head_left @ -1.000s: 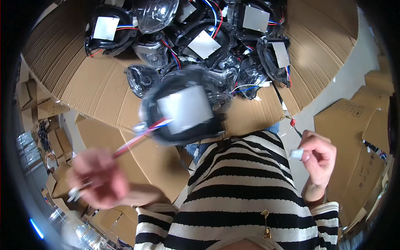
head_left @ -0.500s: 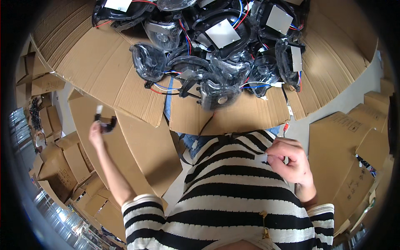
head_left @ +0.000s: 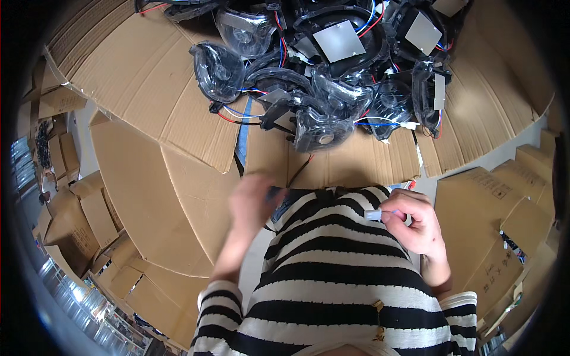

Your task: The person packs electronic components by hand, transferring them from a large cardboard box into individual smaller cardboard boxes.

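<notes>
My right hand [head_left: 414,219] is closed in front of my striped shirt, pinching a small white plastic connector [head_left: 373,215] that sticks out to the left of the fingertips. My left hand [head_left: 254,204] is smeared by motion at the left of my waist, close to the cardboard edge; its fingers cannot be made out. Ahead of both hands, a pile of clear-lensed headlights [head_left: 323,127] with black housings and red, blue and white wires lies on flattened cardboard [head_left: 356,163]. A thin dark wire [head_left: 300,171] hangs over the near cardboard edge.
A tall open carton [head_left: 136,190] stands at my left. More cartons [head_left: 475,231] are stacked at the right, and others [head_left: 89,219] at the far left beside clear-wrapped goods [head_left: 71,296]. Silvery square plates [head_left: 338,41] sit on some headlights.
My left hand has swung right, from over the left carton to my waist. The black part with a white end it held is no longer seen. My right hand keeps its pinch, almost still.
</notes>
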Demonstrator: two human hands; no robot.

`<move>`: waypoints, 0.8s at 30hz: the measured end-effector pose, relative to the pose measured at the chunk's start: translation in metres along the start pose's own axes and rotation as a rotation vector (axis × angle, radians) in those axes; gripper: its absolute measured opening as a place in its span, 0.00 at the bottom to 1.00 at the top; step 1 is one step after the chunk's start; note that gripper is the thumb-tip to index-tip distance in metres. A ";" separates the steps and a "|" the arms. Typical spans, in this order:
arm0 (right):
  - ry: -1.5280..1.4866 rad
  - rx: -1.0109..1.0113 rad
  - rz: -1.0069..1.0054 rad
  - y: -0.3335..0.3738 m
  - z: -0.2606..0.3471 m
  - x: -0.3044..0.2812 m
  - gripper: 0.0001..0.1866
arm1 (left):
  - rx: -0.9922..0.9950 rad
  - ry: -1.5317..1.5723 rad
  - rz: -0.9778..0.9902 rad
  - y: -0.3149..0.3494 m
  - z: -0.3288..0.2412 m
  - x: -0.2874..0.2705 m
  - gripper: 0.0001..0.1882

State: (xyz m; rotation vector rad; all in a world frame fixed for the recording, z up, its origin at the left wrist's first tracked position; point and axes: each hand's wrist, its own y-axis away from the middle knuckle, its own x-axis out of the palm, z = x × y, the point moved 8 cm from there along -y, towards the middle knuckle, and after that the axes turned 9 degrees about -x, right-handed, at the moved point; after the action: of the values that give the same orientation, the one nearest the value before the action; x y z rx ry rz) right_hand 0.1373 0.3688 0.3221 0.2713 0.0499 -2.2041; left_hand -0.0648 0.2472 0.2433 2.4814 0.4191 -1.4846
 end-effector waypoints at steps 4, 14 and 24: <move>0.001 -0.002 -0.026 0.002 -0.003 -0.001 0.05 | 0.052 -0.324 0.242 -0.003 0.000 0.079 0.15; -0.035 -0.014 -0.020 0.005 -0.004 0.000 0.05 | -0.536 0.652 0.757 -0.023 -0.040 0.006 0.10; -0.031 -0.088 -0.111 0.007 0.009 -0.009 0.06 | -0.090 0.905 0.583 -0.062 -0.094 -0.042 0.13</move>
State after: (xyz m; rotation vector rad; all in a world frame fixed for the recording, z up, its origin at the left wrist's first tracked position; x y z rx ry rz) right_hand 0.1466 0.3700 0.3328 0.1891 0.1484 -2.3093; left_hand -0.0278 0.3308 0.3213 2.7167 -0.1202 -0.0910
